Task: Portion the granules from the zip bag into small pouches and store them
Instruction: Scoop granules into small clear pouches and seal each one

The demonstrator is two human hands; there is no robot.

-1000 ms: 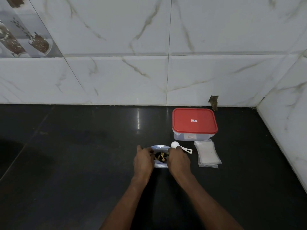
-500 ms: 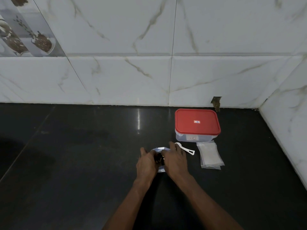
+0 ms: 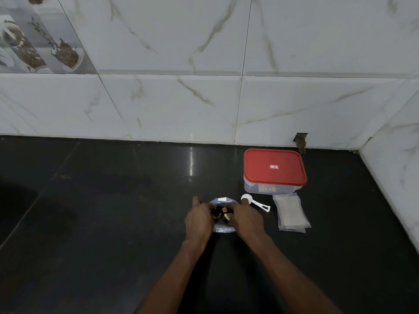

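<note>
the worktop [image 3: 113,211] is dark polished stone, glossy enough to mirror a light streak; the wall tiles [image 3: 181,105] are smooth, white, marble-veined, faintly shiny. the zip bag [image 3: 223,229] and the pouches [image 3: 291,213] are thin clear plastic film, the bag crinkled. the box [image 3: 254,189] is translucent smooth plastic, its lid [image 3: 274,175] red plastic, the scoop [image 3: 257,203] white plastic.

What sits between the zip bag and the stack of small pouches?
A white measuring scoop, lying on the black counter between the zip bag and the pouches, seen in the head view.
</note>
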